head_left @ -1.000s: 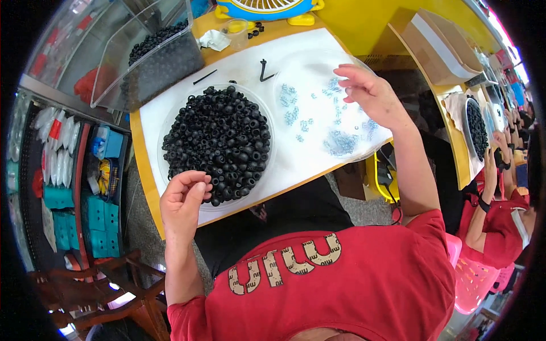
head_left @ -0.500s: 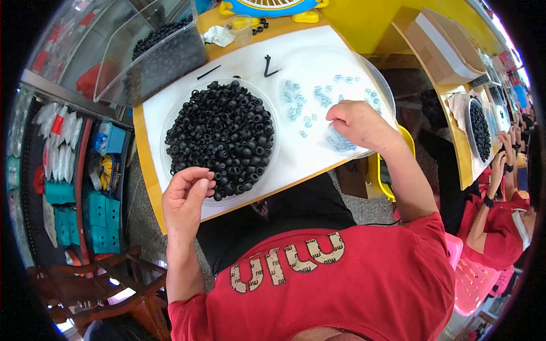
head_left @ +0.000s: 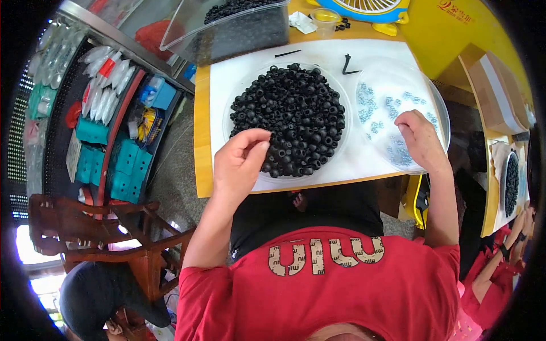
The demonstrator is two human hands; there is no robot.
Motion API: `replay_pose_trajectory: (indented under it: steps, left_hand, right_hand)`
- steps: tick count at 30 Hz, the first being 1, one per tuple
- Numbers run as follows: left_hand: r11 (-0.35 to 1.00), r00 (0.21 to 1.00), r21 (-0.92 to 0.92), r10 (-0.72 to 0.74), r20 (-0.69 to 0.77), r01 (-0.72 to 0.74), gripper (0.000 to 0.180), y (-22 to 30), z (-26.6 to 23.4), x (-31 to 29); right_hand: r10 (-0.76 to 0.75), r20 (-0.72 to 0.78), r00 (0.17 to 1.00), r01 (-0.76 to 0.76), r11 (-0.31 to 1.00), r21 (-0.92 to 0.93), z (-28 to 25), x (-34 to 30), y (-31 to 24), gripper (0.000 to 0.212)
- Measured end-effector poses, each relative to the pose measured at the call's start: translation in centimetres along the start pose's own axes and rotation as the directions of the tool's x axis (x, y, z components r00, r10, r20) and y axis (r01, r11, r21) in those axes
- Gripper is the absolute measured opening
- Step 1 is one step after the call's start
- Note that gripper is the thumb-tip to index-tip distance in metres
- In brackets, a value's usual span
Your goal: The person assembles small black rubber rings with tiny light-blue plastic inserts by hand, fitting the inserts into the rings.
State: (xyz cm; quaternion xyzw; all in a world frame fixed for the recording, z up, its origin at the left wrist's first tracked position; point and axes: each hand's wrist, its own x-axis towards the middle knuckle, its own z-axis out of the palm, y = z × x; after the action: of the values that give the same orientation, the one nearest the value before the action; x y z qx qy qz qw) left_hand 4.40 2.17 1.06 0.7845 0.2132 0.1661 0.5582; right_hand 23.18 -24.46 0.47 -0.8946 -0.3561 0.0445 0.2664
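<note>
A shallow clear round dish (head_left: 228,120) holds a large heap of small black rounded pieces (head_left: 296,113) with holes in them. At its near left edge, my left hand (head_left: 242,162) has thumb and forefinger pinched against the heap's side. What lies between those fingertips, if anything, is hidden. To the right, another clear round dish (head_left: 447,122) has tiny pale-blue, silvery pieces (head_left: 365,98) scattered in clusters. My right hand (head_left: 422,142) is over this dish with its fingers curled into a pinch. Anything in it is too small to make out.
A clear bin (head_left: 239,42) of black pieces stands at the back left. Two thin black bits lie behind the dishes. A cup (head_left: 325,23), crumpled tissue (head_left: 302,23) and blue-yellow fan (head_left: 369,8) are beyond. Shelves (head_left: 108,113) flank the left; another person works at right.
The view has swung, so the table sits farther right and higher. My left hand is slightly farther up the dish's left side; my right hand stays pinched over the pale pieces.
</note>
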Motion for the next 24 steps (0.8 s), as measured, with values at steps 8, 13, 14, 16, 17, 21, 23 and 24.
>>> replay_pose_trajectory:
  steps: [8, 13, 14, 16, 17, 21, 23, 24]
  left_hand:
    - [0.847, 0.949, 0.431, 0.246, 0.198, -0.310, 0.016, 2.1, 2.5, 2.0]
    - [0.756, 0.894, 0.485, 0.318, 0.316, -0.440, 0.017, 2.1, 3.7, 2.4]
    - [0.716, 0.862, 0.488, 0.352, 0.364, -0.499, 0.018, 2.3, 4.0, 2.4]
    - [0.692, 0.866, 0.526, 0.332, 0.375, -0.494, 0.017, 2.4, 4.6, 2.6]
    - [0.665, 0.870, 0.565, 0.314, 0.381, -0.488, 0.017, 2.5, 4.8, 2.7]
    - [0.654, 0.880, 0.594, 0.285, 0.379, -0.468, 0.017, 2.3, 5.2, 3.1]
    - [0.765, 0.922, 0.535, 0.200, 0.333, -0.359, 0.017, 2.8, 5.2, 3.1]
    - [0.855, 0.952, 0.464, 0.100, 0.288, -0.231, 0.017, 2.8, 5.1, 3.1]
  right_hand:
    - [0.260, -0.007, 0.966, -0.209, 0.791, 0.575, 0.6, -0.3, 0.3, 0.018]
    - [0.291, -0.005, 0.957, -0.203, 0.680, 0.705, 0.9, -0.5, 0.9, 0.015]
    - [0.286, -0.001, 0.958, -0.190, 0.637, 0.747, 0.8, -0.6, 0.7, 0.015]
    - [0.287, 0.006, 0.958, -0.182, 0.593, 0.785, 0.9, -0.6, 0.6, 0.015]
    - [0.278, 0.031, 0.960, -0.177, 0.520, 0.836, 1.0, -0.5, 0.7, 0.015]
    - [0.235, 0.035, 0.971, -0.130, 0.405, 0.905, 1.3, -0.8, 1.1, 0.014]
    - [0.257, 0.020, 0.966, -0.118, 0.372, 0.921, 1.3, -0.9, 1.3, 0.016]
    - [0.273, 0.011, 0.962, -0.107, 0.341, 0.934, 1.3, -1.0, 1.3, 0.017]
